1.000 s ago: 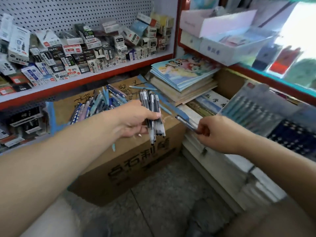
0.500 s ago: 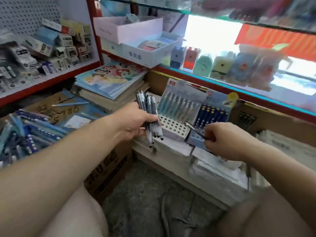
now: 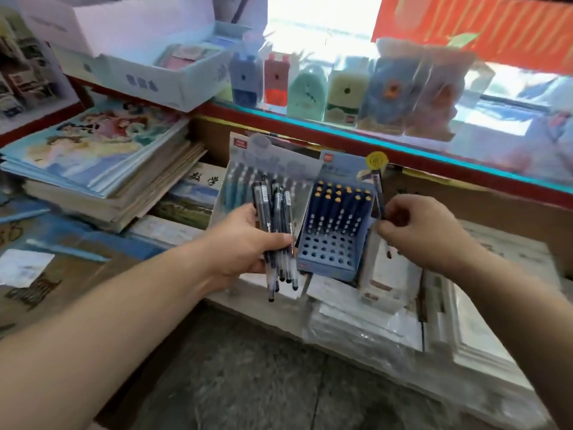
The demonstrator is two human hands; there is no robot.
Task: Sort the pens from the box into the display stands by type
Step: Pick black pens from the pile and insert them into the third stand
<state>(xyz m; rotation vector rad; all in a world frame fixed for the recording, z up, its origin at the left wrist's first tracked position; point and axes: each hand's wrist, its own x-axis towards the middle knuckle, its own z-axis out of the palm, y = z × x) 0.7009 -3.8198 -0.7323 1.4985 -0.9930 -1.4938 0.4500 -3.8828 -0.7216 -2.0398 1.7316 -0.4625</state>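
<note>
My left hand grips a bundle of several dark pens, tips pointing down, in front of a grey display stand. My right hand pinches a single dark pen, held upright just right of the blue display stand. That blue stand has rows of dark blue pens with yellow tops at the back and empty holes at the front. The cardboard box lies at the left edge, mostly out of view.
A stack of picture books sits left of the stands. Plastic-wrapped packets lie below the stands on a low ledge. A red-edged shelf above carries plush cases. White cartons stand at the upper left.
The view has swung right, from the box to the display stands. Both hands moved to the stands with their pens; the right hand's pen has turned upright.
</note>
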